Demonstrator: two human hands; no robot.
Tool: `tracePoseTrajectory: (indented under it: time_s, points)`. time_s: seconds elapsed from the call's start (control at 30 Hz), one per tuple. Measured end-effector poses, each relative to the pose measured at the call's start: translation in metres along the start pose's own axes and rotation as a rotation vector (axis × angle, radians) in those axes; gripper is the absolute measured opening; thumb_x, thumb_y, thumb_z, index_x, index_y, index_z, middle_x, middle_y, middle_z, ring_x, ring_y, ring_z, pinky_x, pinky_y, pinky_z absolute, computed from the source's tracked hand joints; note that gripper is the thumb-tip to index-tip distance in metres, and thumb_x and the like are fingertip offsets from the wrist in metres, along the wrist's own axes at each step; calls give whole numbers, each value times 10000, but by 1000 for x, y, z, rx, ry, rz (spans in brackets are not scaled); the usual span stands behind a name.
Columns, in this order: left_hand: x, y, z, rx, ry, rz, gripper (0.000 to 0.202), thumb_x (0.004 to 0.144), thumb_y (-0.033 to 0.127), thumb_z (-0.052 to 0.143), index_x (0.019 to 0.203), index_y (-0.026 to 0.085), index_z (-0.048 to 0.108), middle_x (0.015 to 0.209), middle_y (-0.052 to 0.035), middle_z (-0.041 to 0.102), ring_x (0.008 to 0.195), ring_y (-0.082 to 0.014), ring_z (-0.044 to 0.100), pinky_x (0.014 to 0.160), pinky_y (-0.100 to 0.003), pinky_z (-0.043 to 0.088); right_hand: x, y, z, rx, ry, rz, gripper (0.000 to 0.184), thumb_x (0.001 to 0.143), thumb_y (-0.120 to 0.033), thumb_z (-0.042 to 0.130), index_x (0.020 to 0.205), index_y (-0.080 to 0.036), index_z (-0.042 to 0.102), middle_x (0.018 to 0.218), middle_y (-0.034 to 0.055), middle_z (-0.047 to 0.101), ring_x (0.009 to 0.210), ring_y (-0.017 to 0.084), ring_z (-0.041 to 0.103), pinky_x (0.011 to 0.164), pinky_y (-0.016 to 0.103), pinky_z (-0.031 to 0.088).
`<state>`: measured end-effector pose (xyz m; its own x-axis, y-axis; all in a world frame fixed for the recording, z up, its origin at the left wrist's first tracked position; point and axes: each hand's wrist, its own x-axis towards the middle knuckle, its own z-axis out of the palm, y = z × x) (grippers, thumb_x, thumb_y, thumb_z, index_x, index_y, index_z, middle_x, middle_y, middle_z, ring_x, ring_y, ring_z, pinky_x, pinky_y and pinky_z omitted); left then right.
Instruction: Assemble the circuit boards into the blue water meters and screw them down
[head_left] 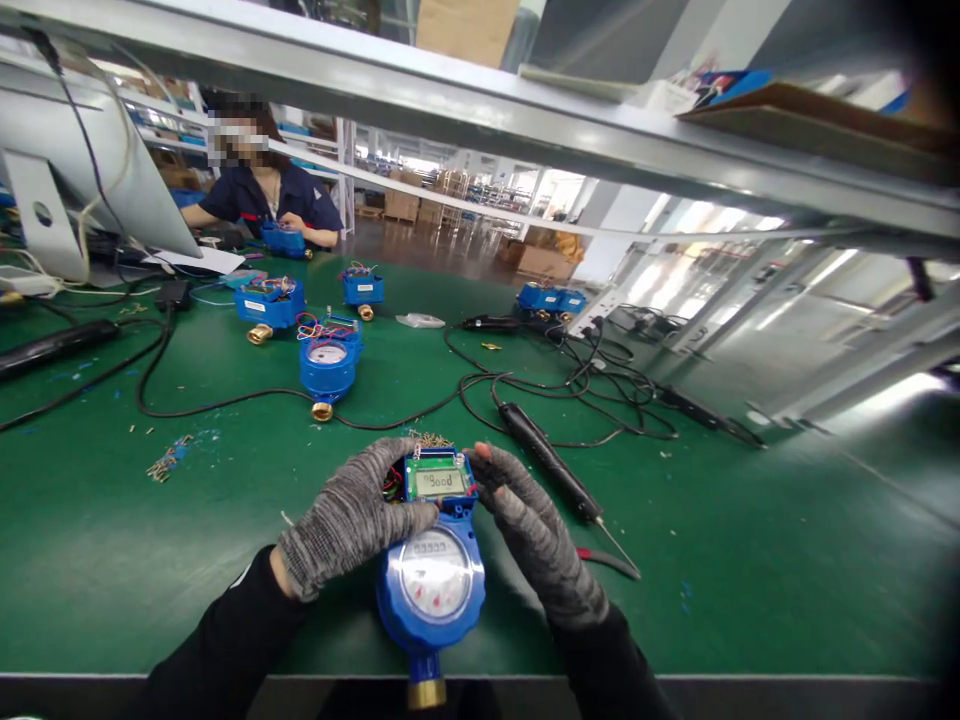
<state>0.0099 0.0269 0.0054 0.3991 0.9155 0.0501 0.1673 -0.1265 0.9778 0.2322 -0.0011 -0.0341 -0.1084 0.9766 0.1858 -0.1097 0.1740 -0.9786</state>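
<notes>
A blue water meter lies in front of me at the table's near side, its brass end over the edge. Its round dial faces up. The upper housing is uncovered, showing a green circuit board with a small LCD screen and some wires at the left. My left hand, in a grey knitted glove with bare fingertips, grips the housing from the left, thumb across its lower edge. My right hand, gloved alike, is at the housing's right side with fingers extended and thumb apart; whether a fingertip touches is unclear.
A black electric screwdriver and red-handled pliers lie to the right, with tangled black cables behind. Another open meter stands ahead, among several blue units. Small screws lie left. A co-worker sits across; a metal shelf beam spans above.
</notes>
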Motion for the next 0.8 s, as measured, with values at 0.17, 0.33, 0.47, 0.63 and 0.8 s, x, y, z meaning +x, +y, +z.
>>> tracePoseTrajectory:
  time_s: [0.17,0.33,0.47,0.63,0.8]
  points:
    - [1,1,0,16,19,-39,648,669,382,783,1230,187,523,1239,-104,622,1123,-283,596,982,-453,474,-4,10,10,4,141,38,427,870,-494,579,1234,-272,589,1311,48,583,1253,272,488,1060,497,388]
    - [2,0,-1,-24,-2,-47,648,672,361,786,1232,177,516,1226,-103,626,1108,-273,602,983,-450,472,4,13,21,183,91,63,410,845,-429,625,1219,-266,583,1303,46,589,1229,263,514,1073,474,365]
    - [2,1,0,-53,-29,-51,629,681,330,780,1237,178,527,1228,-100,626,1113,-280,598,990,-464,461,9,16,30,389,38,112,388,844,-379,611,1206,-246,564,1270,51,611,1183,260,554,1058,470,377]
    - [2,4,0,-52,-21,-85,625,673,302,784,1230,175,531,1235,-101,621,1122,-285,589,996,-465,452,10,12,36,488,9,125,402,806,-389,650,1180,-265,572,1282,36,604,1156,263,574,1012,449,433]
    - [0,5,0,-82,-17,-104,617,678,305,782,1222,182,520,1243,-91,616,1130,-281,586,990,-443,460,9,11,37,519,-27,128,416,798,-385,662,1191,-281,570,1291,29,598,1205,265,537,999,435,446]
